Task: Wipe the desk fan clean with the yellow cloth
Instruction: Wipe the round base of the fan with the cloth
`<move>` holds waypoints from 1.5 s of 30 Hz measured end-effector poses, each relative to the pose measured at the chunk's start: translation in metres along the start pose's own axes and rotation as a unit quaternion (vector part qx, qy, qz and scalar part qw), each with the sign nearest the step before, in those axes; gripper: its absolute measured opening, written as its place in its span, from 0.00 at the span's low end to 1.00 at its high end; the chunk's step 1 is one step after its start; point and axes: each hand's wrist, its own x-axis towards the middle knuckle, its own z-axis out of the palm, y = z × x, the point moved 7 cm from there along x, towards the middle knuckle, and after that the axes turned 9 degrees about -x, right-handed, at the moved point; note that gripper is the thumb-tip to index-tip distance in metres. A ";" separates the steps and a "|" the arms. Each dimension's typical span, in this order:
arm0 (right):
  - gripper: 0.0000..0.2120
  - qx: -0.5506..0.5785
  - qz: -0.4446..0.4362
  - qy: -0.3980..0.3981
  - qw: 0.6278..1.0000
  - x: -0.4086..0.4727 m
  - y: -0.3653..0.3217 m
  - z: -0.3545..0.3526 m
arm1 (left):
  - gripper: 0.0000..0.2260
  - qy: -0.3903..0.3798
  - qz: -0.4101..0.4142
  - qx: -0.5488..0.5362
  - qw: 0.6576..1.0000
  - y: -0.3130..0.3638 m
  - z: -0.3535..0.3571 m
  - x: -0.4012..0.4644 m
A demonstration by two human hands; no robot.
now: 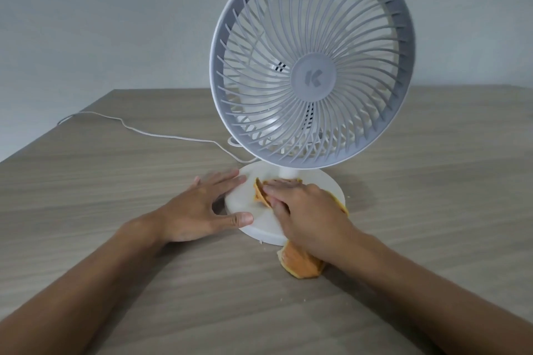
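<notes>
A white desk fan (313, 66) with a grey round grille stands on the wooden table, its head tilted back on a short stem. Its round white base (259, 222) lies just in front of me. My right hand (305, 207) lies flat on the yellow cloth (301, 264) and presses it onto the top of the base, fingers straight and pointing left. Parts of the cloth stick out beyond the fingertips and under the wrist, down onto the table. My left hand (202, 207) rests against the base's left rim, fingers spread, thumb on the front edge.
The fan's white cable (150, 132) trails from behind the base leftward across the wooden table (86, 210) to its far left edge. A plain grey wall rises behind. A few small crumbs lie on the table near the base.
</notes>
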 end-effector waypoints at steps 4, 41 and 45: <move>0.19 0.027 -0.036 -0.045 0.998 -0.012 0.005 -0.008 | 0.44 0.003 0.000 -0.005 1.000 0.002 0.000 0.000; 0.21 0.152 0.030 -0.039 0.987 -0.035 0.009 -0.034 | 0.54 0.042 0.028 -0.037 0.998 0.027 -0.011 -0.003; 0.20 0.113 0.039 0.013 0.993 -0.041 0.057 -0.051 | 0.45 0.110 0.120 -0.040 0.986 0.082 0.004 -0.012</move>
